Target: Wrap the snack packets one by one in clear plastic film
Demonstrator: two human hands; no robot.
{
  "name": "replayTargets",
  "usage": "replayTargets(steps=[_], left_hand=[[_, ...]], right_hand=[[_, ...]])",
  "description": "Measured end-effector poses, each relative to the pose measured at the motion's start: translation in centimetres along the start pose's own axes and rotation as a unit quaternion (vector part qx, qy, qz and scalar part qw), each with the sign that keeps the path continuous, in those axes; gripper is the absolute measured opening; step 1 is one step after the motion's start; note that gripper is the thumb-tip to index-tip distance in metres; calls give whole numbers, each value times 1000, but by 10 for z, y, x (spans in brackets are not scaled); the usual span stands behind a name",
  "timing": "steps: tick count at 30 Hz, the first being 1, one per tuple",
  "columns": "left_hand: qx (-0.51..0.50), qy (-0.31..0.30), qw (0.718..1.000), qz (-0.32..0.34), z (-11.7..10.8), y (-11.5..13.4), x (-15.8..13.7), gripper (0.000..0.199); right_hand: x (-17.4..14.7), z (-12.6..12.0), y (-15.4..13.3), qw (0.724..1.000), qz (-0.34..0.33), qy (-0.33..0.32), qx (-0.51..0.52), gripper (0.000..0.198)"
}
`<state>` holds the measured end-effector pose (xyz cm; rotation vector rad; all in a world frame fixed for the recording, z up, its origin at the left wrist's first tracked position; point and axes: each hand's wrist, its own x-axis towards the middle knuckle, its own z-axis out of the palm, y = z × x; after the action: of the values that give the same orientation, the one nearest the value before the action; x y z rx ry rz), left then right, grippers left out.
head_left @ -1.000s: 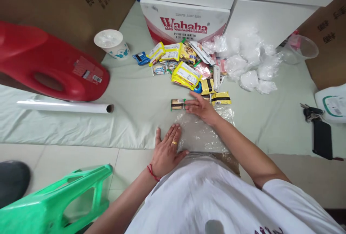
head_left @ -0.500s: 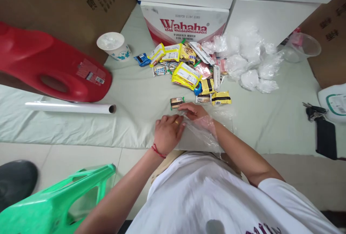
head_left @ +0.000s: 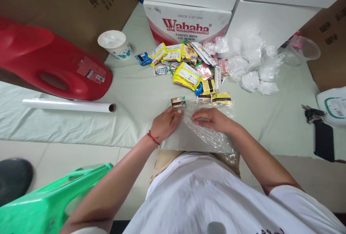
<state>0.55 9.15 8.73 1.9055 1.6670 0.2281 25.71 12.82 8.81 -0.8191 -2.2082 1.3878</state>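
Loosely curled right hand (head_left: pixel 209 118) touches film (head_left: pixel 209 138); left hand (head_left: pixel 166 123) near packet (head_left: pixel 177 102).

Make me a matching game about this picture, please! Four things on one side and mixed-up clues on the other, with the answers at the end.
Things:
1. Plastic film
2. Stool
3. Left hand
4. Paper cup

Clues:
A. White with a blue pattern
B. See-through and crinkled
C. Bright green
D. Has a red cord at the wrist

Right pairs: 1-B, 2-C, 3-D, 4-A
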Motion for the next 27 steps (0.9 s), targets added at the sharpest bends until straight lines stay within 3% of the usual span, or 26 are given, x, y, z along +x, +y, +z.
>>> replayTargets(steps=[4, 9, 13, 18, 20, 22, 27], left_hand=[[57, -59, 997, -6, -13, 13, 21, 60], [110, -108, 988, -13, -25, 22, 41, 56], [158, -106, 982, 4, -26, 23, 50, 37], [147, -78, 986, -6, -19, 18, 53, 44], [140, -68, 988, -21, -17, 16, 53, 48], [137, -61, 988, -29, -16, 15, 53, 49], [135, -47, 990, -16, -18, 21, 55, 33]], right_hand=[[-12, 10, -26, 993, -45, -94, -55, 35], [-20, 49, -47, 978, -63, -158, -124, 61], [-27, 87, -45, 964, -78, -84, -239, 75], [-41, 117, -31, 937, -50, 94, -334, 69], [-45, 121, -30, 926, -22, 135, -352, 61], [-47, 122, -31, 923, -24, 132, -360, 48], [-36, 124, -43, 922, -60, 55, -378, 27]])
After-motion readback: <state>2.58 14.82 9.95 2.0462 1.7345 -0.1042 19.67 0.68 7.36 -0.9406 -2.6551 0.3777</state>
